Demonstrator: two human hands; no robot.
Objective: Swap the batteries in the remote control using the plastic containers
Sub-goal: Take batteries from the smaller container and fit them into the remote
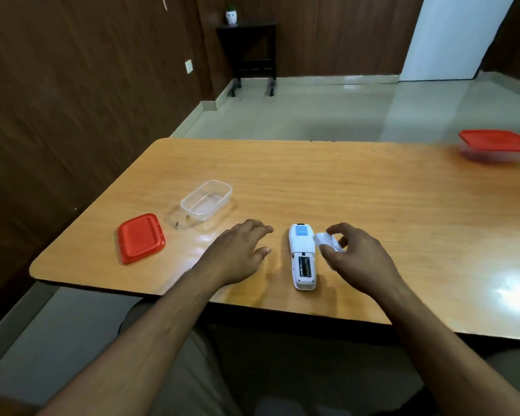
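Note:
A white remote control (302, 256) lies face down near the table's front edge, its battery bay uncovered and dark inside. My right hand (357, 256) is just right of it, fingers closed on the white battery cover (327, 240). My left hand (240, 253) rests flat on the table to the remote's left, fingers spread, holding nothing. An open clear plastic container (207, 199) stands at the left, looking empty. Its red lid (140, 238) lies flat beside it. A second clear container (496, 146) with a red lid on sits at the far right.
The wooden table (373, 205) has a rounded corner at the left and its front edge runs close to my arms. A brown wall panel lies left of the table. Beyond it are a tiled floor and a dark side table (246, 49).

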